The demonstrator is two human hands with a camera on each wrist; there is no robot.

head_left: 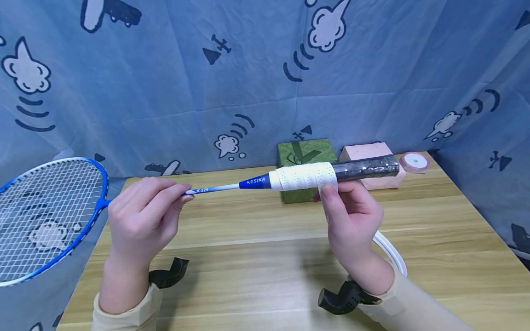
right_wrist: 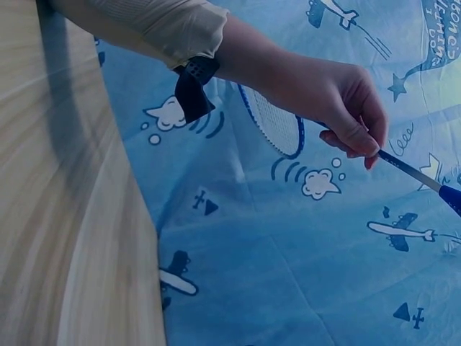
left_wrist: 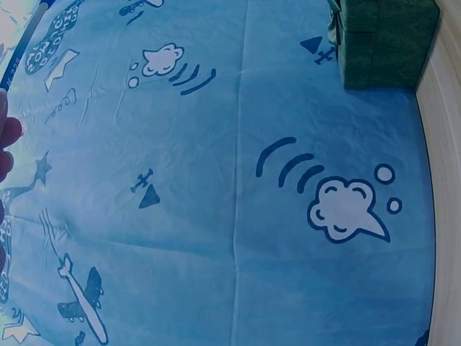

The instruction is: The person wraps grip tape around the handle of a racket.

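Racket: badminton racket [head_left: 232,186] held level above the wooden table [head_left: 265,257], its head off the table's left edge.
Left hand: left hand [head_left: 142,216] pinches the thin shaft [head_left: 215,188] between thumb and fingertips.
Right hand: right hand [head_left: 352,220] curls around the handle, thumb pressed on the white overgrip tape [head_left: 302,176]; loose tape tail [head_left: 391,250] trails below the wrist.
Handle end: dark film-covered grip [head_left: 366,168], not yet wrapped.
Risk: slack in the tail would likely leave wrinkles or uneven overlap; a weak shaft pinch could let the racket twist.
Background: green gift box [head_left: 304,156], pink box [head_left: 368,151], ribbon spool [head_left: 414,161].
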